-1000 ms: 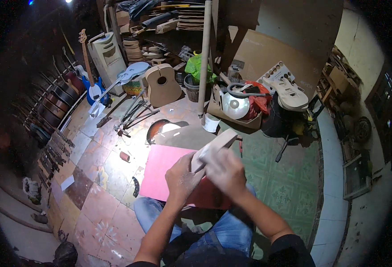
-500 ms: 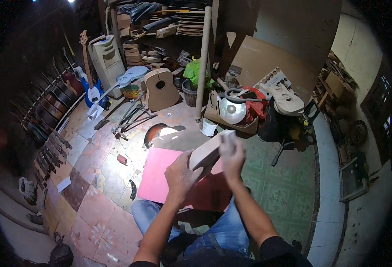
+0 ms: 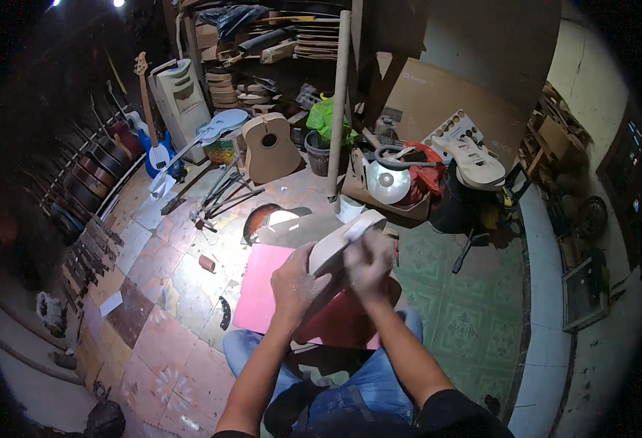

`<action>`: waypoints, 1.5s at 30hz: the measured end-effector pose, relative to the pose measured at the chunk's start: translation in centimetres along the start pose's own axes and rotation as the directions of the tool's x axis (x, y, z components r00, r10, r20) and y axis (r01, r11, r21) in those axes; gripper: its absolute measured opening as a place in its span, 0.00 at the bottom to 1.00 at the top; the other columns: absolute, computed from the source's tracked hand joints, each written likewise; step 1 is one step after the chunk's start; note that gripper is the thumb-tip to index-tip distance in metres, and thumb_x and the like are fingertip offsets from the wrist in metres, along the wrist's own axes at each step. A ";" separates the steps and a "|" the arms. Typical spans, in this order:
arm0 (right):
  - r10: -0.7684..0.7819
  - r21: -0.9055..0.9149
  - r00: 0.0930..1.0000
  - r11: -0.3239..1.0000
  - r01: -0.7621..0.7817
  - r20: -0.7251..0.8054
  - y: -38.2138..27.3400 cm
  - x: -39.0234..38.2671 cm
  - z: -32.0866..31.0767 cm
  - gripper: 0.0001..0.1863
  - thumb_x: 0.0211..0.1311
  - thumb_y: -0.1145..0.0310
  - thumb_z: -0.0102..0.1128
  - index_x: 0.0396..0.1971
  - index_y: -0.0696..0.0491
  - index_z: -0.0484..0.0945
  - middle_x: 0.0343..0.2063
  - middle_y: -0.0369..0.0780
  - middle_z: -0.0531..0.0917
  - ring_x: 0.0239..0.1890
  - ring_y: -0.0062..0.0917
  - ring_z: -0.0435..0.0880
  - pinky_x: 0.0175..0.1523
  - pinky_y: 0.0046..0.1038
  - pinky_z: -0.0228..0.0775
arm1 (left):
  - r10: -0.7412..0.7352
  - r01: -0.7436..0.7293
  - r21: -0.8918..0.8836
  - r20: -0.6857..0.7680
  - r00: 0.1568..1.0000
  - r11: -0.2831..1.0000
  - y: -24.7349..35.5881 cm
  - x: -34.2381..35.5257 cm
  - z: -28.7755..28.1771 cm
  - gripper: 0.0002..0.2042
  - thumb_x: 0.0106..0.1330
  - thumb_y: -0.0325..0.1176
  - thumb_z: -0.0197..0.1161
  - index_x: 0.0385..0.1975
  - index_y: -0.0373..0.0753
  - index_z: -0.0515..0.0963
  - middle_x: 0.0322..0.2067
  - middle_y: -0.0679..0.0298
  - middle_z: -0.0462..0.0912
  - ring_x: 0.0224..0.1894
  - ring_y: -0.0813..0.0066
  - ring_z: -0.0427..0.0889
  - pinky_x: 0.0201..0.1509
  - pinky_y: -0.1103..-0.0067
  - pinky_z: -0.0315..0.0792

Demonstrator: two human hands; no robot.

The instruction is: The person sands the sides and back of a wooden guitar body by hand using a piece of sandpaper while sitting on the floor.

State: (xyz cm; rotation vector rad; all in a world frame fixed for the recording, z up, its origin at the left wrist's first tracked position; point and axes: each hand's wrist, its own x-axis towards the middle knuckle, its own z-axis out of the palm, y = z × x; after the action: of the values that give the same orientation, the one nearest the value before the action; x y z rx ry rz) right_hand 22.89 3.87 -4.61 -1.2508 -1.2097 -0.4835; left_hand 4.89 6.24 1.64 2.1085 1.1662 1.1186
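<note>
In the head view my left hand (image 3: 295, 285) is closed round the lower left part of a thick pale wooden piece (image 3: 332, 252), which is tilted up toward the upper right, its far end rounded. My right hand (image 3: 368, 266) is curled on a pale pad (image 3: 359, 231), possibly sanding paper or a block, against the piece's upper right part; some blur hides its exact shape. Beneath both hands a flat pink-red board (image 3: 259, 299) lies above my jean-clad legs.
Guitars (image 3: 87, 168) stand racked at left. A tan guitar body (image 3: 270, 157), bucket (image 3: 317, 160), upright pole (image 3: 338, 109) and box of items (image 3: 365, 190) stand beyond me. A dark-edged object (image 3: 263, 223), red cylinder (image 3: 206, 263) and black curved piece (image 3: 225, 312) lie on the tiles.
My right hand and pad have shifted along the wooden piece, slightly down and to the left since half a second ago. My left hand keeps its grip.
</note>
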 end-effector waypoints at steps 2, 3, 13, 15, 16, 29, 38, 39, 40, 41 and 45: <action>0.609 0.218 0.789 0.783 -0.582 -0.080 -0.7 3.1 -0.4 0.20 0.57 0.73 0.71 0.49 0.61 0.78 0.42 0.48 0.80 0.47 0.40 0.78 0.54 0.37 0.71 | -0.050 0.050 -0.002 0.008 0.999 0.999 0.7 0.3 0.0 0.29 0.44 0.36 0.77 0.52 0.42 0.81 0.42 0.55 0.88 0.44 0.61 0.89 0.47 0.71 0.80; 0.493 0.140 0.867 0.865 -0.481 -0.069 -0.9 2.4 -0.2 0.21 0.56 0.74 0.71 0.49 0.61 0.77 0.42 0.48 0.80 0.48 0.39 0.78 0.55 0.37 0.71 | -0.053 0.052 0.010 0.012 0.999 0.999 1.0 0.2 0.0 0.29 0.44 0.35 0.77 0.52 0.42 0.81 0.42 0.55 0.87 0.44 0.62 0.89 0.47 0.72 0.80; 0.405 0.026 0.910 0.912 -0.409 0.093 -0.2 3.5 -2.7 0.23 0.57 0.68 0.70 0.52 0.61 0.77 0.45 0.47 0.82 0.48 0.33 0.81 0.57 0.35 0.72 | -0.039 0.039 0.007 0.017 0.999 0.999 1.7 -0.6 0.2 0.29 0.44 0.34 0.76 0.52 0.43 0.81 0.44 0.56 0.87 0.44 0.60 0.88 0.48 0.71 0.81; 0.072 0.041 0.963 0.996 -0.085 0.259 -5.9 2.9 -3.8 0.15 0.56 0.71 0.69 0.44 0.56 0.82 0.46 0.48 0.83 0.51 0.42 0.81 0.58 0.41 0.71 | 0.002 -0.002 0.025 -0.025 1.000 1.000 0.8 -1.1 0.4 0.30 0.43 0.38 0.78 0.52 0.45 0.80 0.41 0.56 0.87 0.40 0.56 0.88 0.44 0.67 0.80; 0.062 0.032 0.916 0.996 -0.081 0.396 -8.1 3.1 -5.0 0.15 0.54 0.70 0.70 0.42 0.54 0.83 0.47 0.46 0.83 0.51 0.44 0.82 0.57 0.44 0.72 | -0.002 0.003 0.030 -0.024 1.000 1.000 0.9 -1.2 0.1 0.30 0.43 0.38 0.78 0.52 0.45 0.80 0.41 0.56 0.87 0.40 0.56 0.88 0.44 0.67 0.80; 0.095 -0.229 0.914 0.973 -0.003 0.394 -2.1 6.4 -6.4 0.20 0.50 0.67 0.68 0.46 0.50 0.85 0.42 0.45 0.84 0.44 0.39 0.82 0.47 0.40 0.74 | 0.043 -0.045 -0.043 -0.052 0.998 0.998 2.6 -2.5 0.8 0.27 0.47 0.34 0.77 0.51 0.47 0.80 0.41 0.60 0.87 0.41 0.59 0.87 0.42 0.69 0.80; 0.147 -0.253 0.840 0.967 -0.012 0.523 -3.9 6.5 -9.1 0.20 0.54 0.66 0.67 0.49 0.52 0.84 0.39 0.46 0.82 0.43 0.42 0.81 0.49 0.45 0.73 | 0.052 -0.053 -0.035 -0.028 0.998 0.998 3.7 -3.8 0.8 0.27 0.48 0.33 0.76 0.52 0.46 0.79 0.42 0.61 0.86 0.43 0.59 0.87 0.43 0.68 0.80; 0.392 -0.293 0.853 0.908 -0.299 0.345 -0.5 6.6 -8.8 0.20 0.54 0.64 0.68 0.48 0.53 0.83 0.39 0.46 0.82 0.43 0.43 0.81 0.49 0.45 0.73 | 0.053 -0.053 -0.029 -0.016 0.998 0.998 4.2 -3.8 1.0 0.26 0.48 0.32 0.76 0.51 0.45 0.80 0.42 0.61 0.86 0.43 0.59 0.87 0.43 0.69 0.80; 0.389 -0.290 0.853 0.910 -0.296 0.348 -0.6 6.6 -8.8 0.20 0.54 0.64 0.68 0.48 0.53 0.83 0.39 0.46 0.82 0.43 0.43 0.81 0.49 0.45 0.73 | 0.052 -0.052 -0.028 -0.020 0.998 0.998 4.1 -3.9 1.1 0.26 0.48 0.32 0.76 0.51 0.45 0.80 0.42 0.61 0.86 0.43 0.59 0.87 0.43 0.69 0.80; 0.327 -0.306 0.864 0.927 -0.216 0.383 -0.9 6.3 -8.7 0.20 0.54 0.64 0.68 0.48 0.53 0.83 0.39 0.46 0.82 0.43 0.43 0.81 0.49 0.45 0.72 | 0.077 -0.077 -0.020 -0.030 0.997 0.997 3.8 -4.0 1.3 0.27 0.47 0.33 0.77 0.52 0.44 0.79 0.42 0.58 0.87 0.42 0.59 0.88 0.44 0.70 0.81; -0.048 -0.146 0.862 0.979 0.140 0.505 -8.1 5.3 -9.4 0.21 0.53 0.65 0.68 0.48 0.52 0.84 0.40 0.45 0.82 0.45 0.40 0.80 0.50 0.45 0.72 | 0.068 -0.069 -0.058 -0.024 0.997 0.996 2.9 -4.4 0.9 0.29 0.46 0.33 0.79 0.52 0.41 0.79 0.42 0.55 0.87 0.42 0.59 0.88 0.45 0.71 0.81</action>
State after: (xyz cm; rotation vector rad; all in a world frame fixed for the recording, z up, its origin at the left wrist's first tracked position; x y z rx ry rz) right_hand 22.02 -5.47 5.07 -1.5337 -1.7027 -0.3512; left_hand 5.65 0.94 1.32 2.1105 1.0653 1.1950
